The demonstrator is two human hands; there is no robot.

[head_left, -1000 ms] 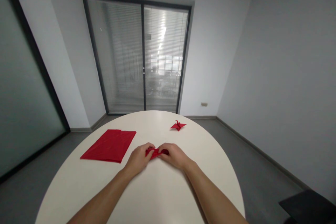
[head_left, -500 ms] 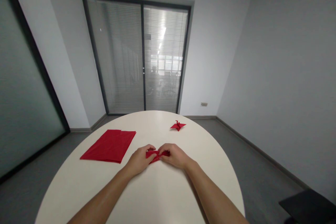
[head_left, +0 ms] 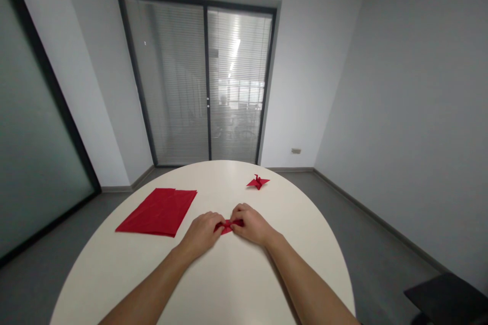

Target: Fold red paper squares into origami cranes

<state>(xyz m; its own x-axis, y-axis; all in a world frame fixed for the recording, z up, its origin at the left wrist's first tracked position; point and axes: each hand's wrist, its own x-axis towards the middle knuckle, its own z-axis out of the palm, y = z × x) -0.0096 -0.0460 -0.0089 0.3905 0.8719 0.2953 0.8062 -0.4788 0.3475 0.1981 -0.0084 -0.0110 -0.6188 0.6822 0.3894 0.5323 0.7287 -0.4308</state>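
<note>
A small folded piece of red paper (head_left: pixel 227 227) is held between both hands just above or on the middle of the round table. My left hand (head_left: pixel 205 231) pinches its left side, fingers curled over the top. On the right side, my right hand (head_left: pixel 251 223) grips the paper between thumb and fingers. Only the middle of the paper shows; its ends are covered by my fingers. Farther back on the table stands a finished red origami crane (head_left: pixel 258 182) with spread wings. Left of my left hand lies a flat stack of red paper sheets (head_left: pixel 158 212).
The round cream table (head_left: pixel 213 289) fills the lower middle. A black chair seat or panel (head_left: pixel 450 294) sits at the lower right. Beyond the table is a window (head_left: pixel 202 81) with blinds, and a frosted glass panel (head_left: pixel 34 137) stands to the left.
My left hand's fingers have closed over the left side of the folded paper and cover more of it. My right hand has shifted slightly. The crane and the stack stay put.
</note>
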